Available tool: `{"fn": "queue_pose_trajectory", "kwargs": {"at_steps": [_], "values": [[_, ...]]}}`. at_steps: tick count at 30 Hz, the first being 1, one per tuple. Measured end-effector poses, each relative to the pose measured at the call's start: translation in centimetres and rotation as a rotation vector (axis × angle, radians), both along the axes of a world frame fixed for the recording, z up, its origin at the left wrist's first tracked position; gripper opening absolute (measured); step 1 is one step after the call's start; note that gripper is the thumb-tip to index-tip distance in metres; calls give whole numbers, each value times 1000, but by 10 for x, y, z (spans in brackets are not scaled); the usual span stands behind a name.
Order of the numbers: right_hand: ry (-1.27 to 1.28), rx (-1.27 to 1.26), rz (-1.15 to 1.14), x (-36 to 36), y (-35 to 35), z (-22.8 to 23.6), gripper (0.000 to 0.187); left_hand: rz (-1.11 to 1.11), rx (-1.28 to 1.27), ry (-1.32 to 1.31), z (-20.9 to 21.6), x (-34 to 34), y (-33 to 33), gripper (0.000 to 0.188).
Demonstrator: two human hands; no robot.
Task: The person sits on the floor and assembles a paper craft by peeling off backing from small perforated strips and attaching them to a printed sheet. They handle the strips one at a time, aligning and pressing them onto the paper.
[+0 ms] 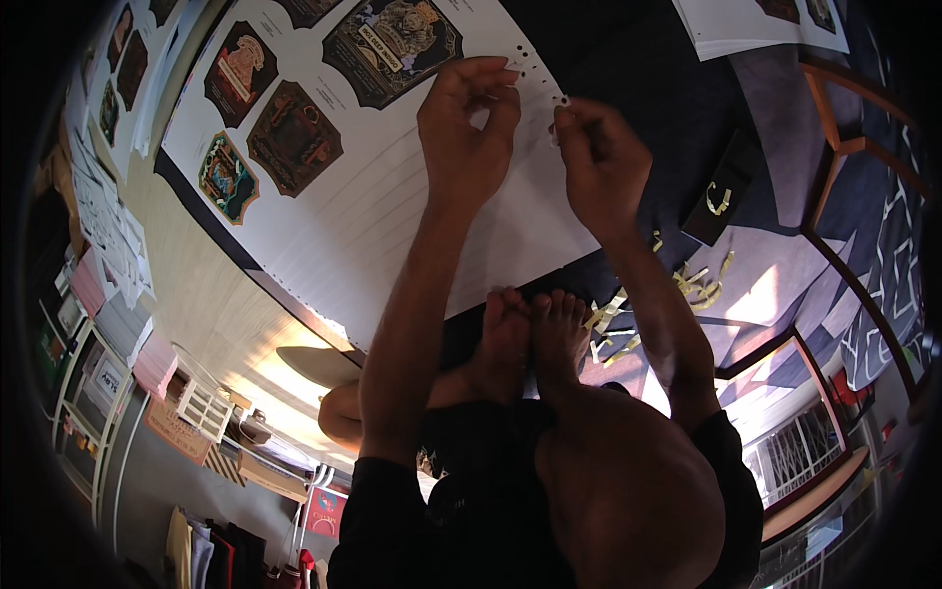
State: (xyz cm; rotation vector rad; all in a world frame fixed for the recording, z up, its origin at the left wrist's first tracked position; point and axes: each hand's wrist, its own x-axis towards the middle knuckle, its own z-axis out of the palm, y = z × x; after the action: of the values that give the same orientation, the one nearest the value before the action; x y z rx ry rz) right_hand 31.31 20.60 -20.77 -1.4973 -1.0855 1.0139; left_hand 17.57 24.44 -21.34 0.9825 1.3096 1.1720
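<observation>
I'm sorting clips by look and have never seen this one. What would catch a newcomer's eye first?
Both hands meet at top centre: the left hand and right hand pinch at the punched edge of a big white sheet. Dark shield-shaped printed labels fill the sheet's upper left. Below the hands are the person's bare feet, with yellowish paper scraps strewn to their right.

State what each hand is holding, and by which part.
The right hand pinches a tiny pale bit between its fingertips, at the hole-punched edge of the big white sheet. The left hand pinches at that same edge; what it grips cannot be told.
</observation>
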Motion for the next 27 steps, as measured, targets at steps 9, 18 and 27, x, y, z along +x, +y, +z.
{"fn": "queue_pose_trajectory", "kwargs": {"at_steps": [9, 18, 27], "values": [[25, 90, 147, 19, 21, 2, 48, -163, -47, -99, 6, -4, -4, 39], [-32, 56, 187, 20, 22, 4, 63, -162, -21, -26, 5, -1, -5, 37], [213, 10, 217, 26, 19, 0, 75, -119, 7, -1, 4, 8, -7, 42]]}}
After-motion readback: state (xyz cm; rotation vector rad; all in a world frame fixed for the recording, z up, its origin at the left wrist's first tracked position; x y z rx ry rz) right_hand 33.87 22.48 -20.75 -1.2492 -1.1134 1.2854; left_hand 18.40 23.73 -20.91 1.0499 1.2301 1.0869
